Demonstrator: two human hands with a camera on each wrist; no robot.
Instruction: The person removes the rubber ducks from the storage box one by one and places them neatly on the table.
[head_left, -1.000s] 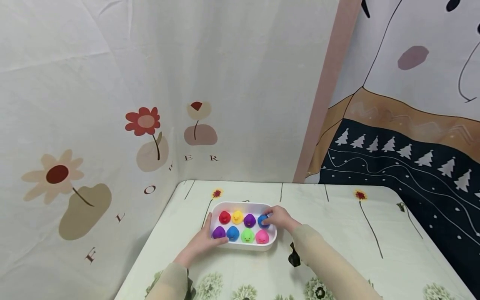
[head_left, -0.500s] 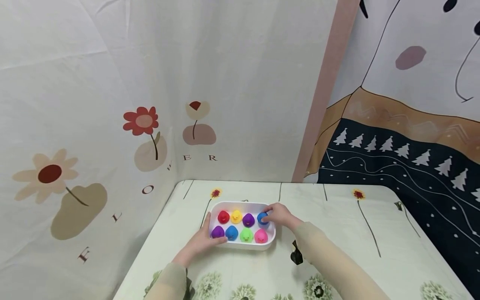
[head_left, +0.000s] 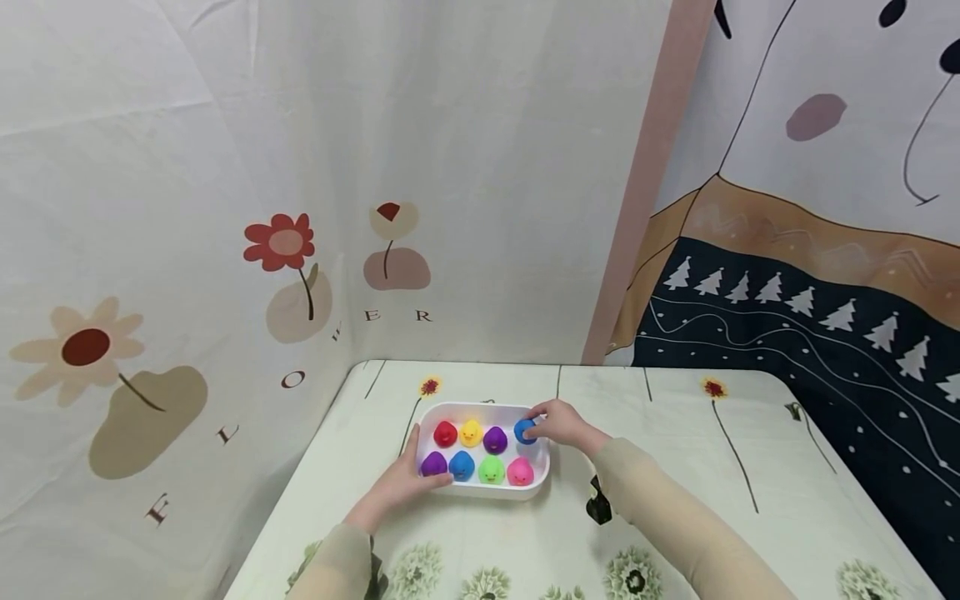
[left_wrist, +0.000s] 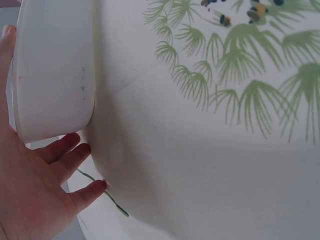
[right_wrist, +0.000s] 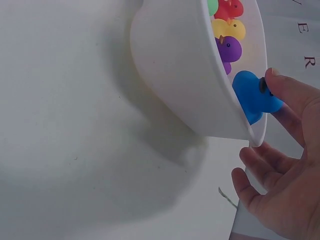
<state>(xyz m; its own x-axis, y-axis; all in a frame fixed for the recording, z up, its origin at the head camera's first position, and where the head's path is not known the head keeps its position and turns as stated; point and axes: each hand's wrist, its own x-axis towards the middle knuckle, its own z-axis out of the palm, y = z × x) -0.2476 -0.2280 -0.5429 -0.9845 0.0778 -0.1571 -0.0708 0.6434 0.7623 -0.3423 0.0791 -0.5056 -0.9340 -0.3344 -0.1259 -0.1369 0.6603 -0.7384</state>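
In the head view a white tray [head_left: 491, 492] holds two rows of small toy ducks. My right hand [head_left: 566, 425] pinches a blue duck [right_wrist: 247, 95] between thumb and index finger at the tray's far right corner. In the right wrist view this duck rises above the rim, and the other fingers spread outside the tray's end. My left hand [head_left: 397, 486] holds the left end, its thumb on the near rim and its fingers along the end wall. Near that thumb sit a purple duck [head_left: 433, 464] and another blue duck [head_left: 462, 467].
Also inside are a red duck [head_left: 446, 433], a yellow duck [head_left: 471, 432], a second purple duck [head_left: 495, 440], a green duck [head_left: 491, 470] and a pink duck [head_left: 520, 472]. The table [head_left: 660, 467] has a flower-print cloth, with printed curtains [head_left: 480, 183] behind it.
My right hand has lifted the blue duck slightly from its place in the back row. My left hand keeps its hold on the tray.
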